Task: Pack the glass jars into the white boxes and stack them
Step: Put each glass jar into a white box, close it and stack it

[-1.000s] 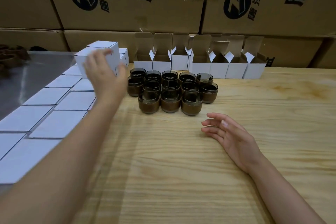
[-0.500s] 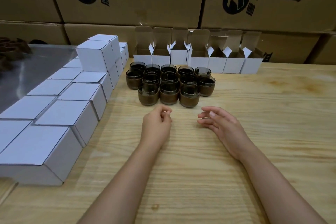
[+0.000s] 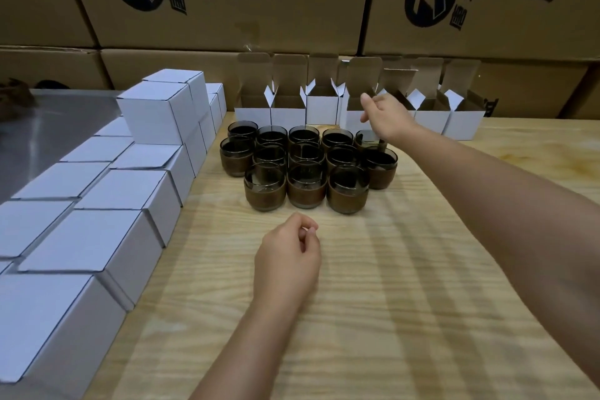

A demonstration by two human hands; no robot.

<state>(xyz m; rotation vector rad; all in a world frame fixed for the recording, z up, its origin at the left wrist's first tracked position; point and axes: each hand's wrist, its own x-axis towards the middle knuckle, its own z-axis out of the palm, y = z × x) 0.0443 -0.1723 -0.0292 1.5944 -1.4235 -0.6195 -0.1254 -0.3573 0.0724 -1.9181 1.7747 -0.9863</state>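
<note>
Several open white boxes (image 3: pixel 287 110) stand in a row along the back edge of the bench (image 3: pixel 406 302), flaps up, and the right hand (image 3: pixel 386 120) reaches over the jars (image 3: pixel 305 185) to 1 box near the middle of that row (image 3: pixel 352 115). Its forefinger (image 3: pixel 366 98) lies high against the box's raised flap and its thumb (image 3: pixel 365 118) low before the white front wall, so the 2 are parted with the wall's upper edge between them; I cannot tell whether they have closed on the card or only come beside it. The step looks like fetching an empty box, and it is best done by pinching the front wall near a corner, where folded card is stiffest, and lifting before drawing it forward, since dragging it would likely knock the jars just in front. The back-right jar (image 3: pixel 367 140) sits directly under the wrist and is the likeliest to be knocked. The jars stand upright, packed touching, toward the back middle of the bench. The left hand (image 3: pixel 287 256) rests on the wood just in front of them, fingers loosely curled, thumb tip meeting the forefinger, holding nothing; it is well placed to take a front jar. Closed white boxes (image 3: pixel 156 114) line the left edge, some stacked 2 high at the back.
</note>
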